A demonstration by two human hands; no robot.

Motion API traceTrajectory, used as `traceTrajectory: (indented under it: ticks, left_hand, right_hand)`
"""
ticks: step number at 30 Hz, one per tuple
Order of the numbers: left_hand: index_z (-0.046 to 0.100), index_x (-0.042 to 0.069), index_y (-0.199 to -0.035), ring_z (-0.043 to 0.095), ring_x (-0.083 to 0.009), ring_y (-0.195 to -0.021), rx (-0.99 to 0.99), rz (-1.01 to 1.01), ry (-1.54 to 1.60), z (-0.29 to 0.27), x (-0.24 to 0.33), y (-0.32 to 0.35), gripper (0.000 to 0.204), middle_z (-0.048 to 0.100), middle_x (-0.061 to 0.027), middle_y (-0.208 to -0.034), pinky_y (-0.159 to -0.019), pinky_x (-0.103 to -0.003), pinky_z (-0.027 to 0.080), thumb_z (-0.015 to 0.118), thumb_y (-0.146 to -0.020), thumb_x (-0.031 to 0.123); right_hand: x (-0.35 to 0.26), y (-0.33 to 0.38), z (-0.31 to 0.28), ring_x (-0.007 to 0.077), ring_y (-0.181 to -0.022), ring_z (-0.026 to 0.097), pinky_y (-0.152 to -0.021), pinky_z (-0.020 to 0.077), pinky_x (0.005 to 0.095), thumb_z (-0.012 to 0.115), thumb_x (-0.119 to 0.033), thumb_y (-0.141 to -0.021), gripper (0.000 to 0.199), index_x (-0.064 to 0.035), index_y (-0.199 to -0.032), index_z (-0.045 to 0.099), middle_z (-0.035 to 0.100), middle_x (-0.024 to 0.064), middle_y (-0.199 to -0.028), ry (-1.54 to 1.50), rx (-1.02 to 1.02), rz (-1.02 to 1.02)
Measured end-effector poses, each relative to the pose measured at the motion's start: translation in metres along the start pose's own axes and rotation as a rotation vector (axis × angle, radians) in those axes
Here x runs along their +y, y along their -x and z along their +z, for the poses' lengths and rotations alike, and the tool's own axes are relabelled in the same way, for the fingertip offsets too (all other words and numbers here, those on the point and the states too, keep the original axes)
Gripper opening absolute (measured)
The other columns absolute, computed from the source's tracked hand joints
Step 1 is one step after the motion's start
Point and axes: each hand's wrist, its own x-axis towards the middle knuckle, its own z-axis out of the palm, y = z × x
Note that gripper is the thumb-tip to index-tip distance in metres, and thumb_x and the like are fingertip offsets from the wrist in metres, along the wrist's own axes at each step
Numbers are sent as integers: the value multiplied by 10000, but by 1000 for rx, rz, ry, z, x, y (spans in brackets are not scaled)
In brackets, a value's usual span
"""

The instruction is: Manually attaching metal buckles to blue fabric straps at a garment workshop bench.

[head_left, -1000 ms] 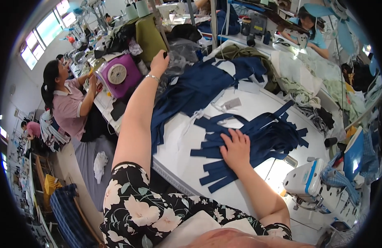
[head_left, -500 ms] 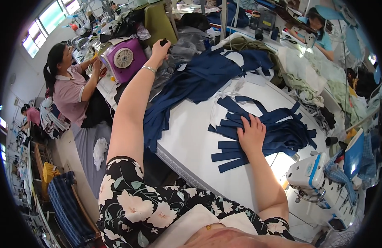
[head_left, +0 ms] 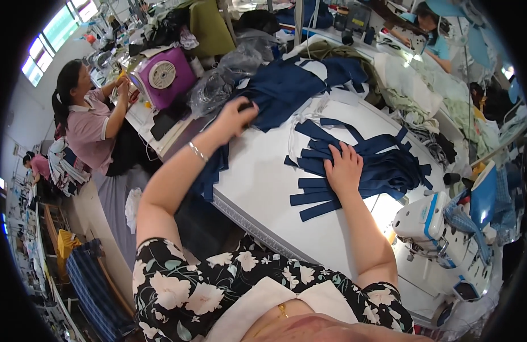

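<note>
My right hand [head_left: 344, 166] lies flat, fingers stretched out, on a bundle of navy fabric strips [head_left: 389, 179] whose cut ends fan out over the white table [head_left: 263, 188]. My left hand [head_left: 234, 121], somewhat blurred, is closed around a small black object [head_left: 247, 107] whose kind I cannot make out. It hovers by the near left edge of a larger navy fabric pile [head_left: 283, 91]. Part of that pile hangs over the table's left edge, partly behind my left forearm.
A white sewing machine [head_left: 426, 219] with a lit lamp stands on the right. Behind my left hand are a clear plastic bag [head_left: 218, 85] and a purple fan-like box [head_left: 164, 77]. A co-worker in pink [head_left: 90, 122] works at the left; pale green fabric [head_left: 411, 85] lies at the back right.
My left hand has come back toward me from beside the plastic bag, still with the small black object. My right hand stays on the strips. The view has shifted slightly.
</note>
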Motion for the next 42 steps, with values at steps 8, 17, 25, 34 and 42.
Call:
traceTrajectory:
  ticks: [8,17,25,34,42]
  left_hand:
    - [620,47,-1054,639,-380,-943,95,135,-699,55,-73,39,301,677,-199,-973,-819,-435,492,630,-833,253]
    - [610,130,-1112,627,-423,-896,332,200,-1054,79,-66,74,282,530,-220,-1162,-778,-487,519,559,-893,300]
    - [579,176,-1231,610,-381,-1013,534,288,-1189,77,-91,79,429,587,-177,-1125,-813,-484,517,603,-883,425]
    - [589,144,-1259,537,-365,-1108,584,471,-1027,93,-97,97,472,543,-182,-1192,-893,-452,478,639,-865,399]
    - [654,159,-1150,415,-349,-1230,709,613,-924,84,-103,104,370,492,-147,-1289,-1013,-467,339,712,-821,319]
  right_hand:
    - [7,13,4,308,-1209,478,-1013,320,495,639,-370,-827,391,-162,-1158,660,578,104,-1255,-21,114,-50]
    - [-95,72,-220,179,-918,618,-810,486,310,555,-579,-905,575,-21,-1025,625,663,61,-966,-1901,-740,-417]
    - [-140,132,-329,241,-527,510,-494,360,334,510,-816,-706,798,-23,-781,548,484,42,-635,-1855,-163,-1290]
    - [-171,209,-337,176,-437,459,-496,457,313,373,-192,-1002,288,-84,-744,440,476,31,-594,-1884,207,-609]
    - [-100,159,-223,242,-599,572,-562,501,346,706,-69,-801,98,-68,-772,612,579,53,-683,-919,81,-718]
